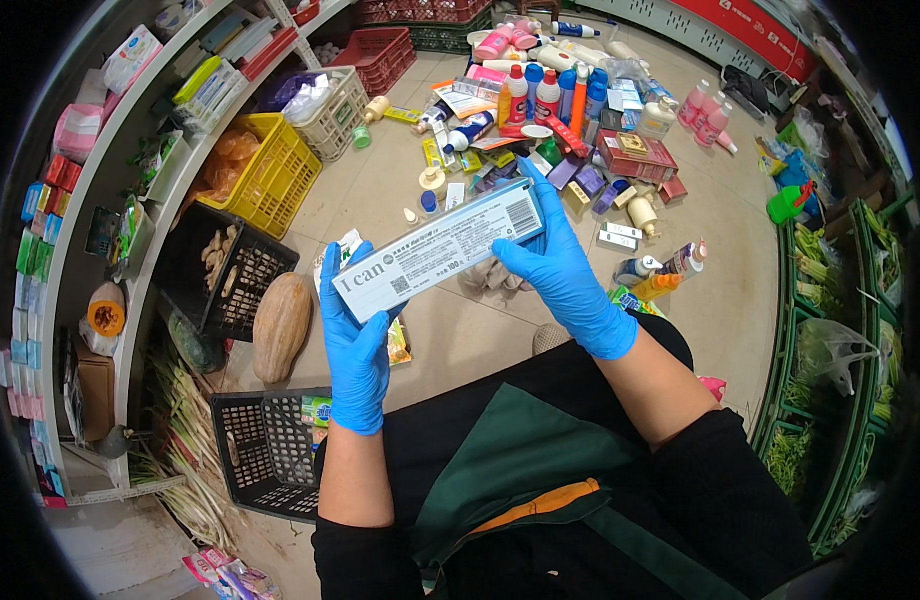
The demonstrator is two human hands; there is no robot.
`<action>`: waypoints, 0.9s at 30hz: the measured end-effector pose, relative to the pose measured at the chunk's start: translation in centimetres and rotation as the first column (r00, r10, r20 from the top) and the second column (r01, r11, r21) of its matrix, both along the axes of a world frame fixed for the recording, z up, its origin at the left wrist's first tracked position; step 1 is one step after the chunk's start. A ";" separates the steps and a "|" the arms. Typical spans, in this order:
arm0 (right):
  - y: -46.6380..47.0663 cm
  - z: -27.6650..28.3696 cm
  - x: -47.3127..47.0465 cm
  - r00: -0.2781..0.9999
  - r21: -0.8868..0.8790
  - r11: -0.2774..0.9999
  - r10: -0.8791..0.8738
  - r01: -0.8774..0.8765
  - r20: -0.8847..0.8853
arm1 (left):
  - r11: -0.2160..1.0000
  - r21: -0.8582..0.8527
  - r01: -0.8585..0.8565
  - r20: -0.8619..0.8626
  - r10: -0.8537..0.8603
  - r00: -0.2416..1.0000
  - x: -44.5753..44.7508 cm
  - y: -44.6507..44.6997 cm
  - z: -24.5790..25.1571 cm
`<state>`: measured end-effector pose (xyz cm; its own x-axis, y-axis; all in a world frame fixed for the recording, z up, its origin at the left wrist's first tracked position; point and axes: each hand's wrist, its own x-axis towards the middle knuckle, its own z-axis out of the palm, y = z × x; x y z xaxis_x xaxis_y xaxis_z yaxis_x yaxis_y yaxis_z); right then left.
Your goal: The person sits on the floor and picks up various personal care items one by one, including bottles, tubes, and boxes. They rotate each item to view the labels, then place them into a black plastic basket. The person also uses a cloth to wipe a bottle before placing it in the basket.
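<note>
A long, flat white and pale blue carton, printed with small text and a barcode, is held tilted between both hands, its right end higher. My left hand, in a blue disposable glove, grips the lower left end, thumb on the printed face. My right hand, gloved alike, holds the upper right end, thumb along the lower edge. Beyond the carton, small boxes, bottles and tubes lie heaped on the tiled floor, among them a red bottle with a white label and a red carton.
Shelving stands at left, beside a yellow crate, a black crate, a pumpkin and an empty-looking black basket. Green crates of vegetables line the right. Pink bottles and pump bottles stand on the floor.
</note>
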<state>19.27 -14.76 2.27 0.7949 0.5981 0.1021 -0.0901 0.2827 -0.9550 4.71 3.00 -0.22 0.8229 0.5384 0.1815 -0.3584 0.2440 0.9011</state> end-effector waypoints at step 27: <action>-0.2 0.0 0.4 0.999 0.020 0.999 0.044 -0.044 0.008 | 0.990 -0.139 0.027 0.046 -0.021 0.999 -0.4 0.7 -0.4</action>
<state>19.71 -14.96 2.26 0.7671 0.6301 0.1206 -0.0952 0.2977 -0.9499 4.35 3.69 -0.66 0.8288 0.5411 0.1426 -0.3895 0.3749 0.8413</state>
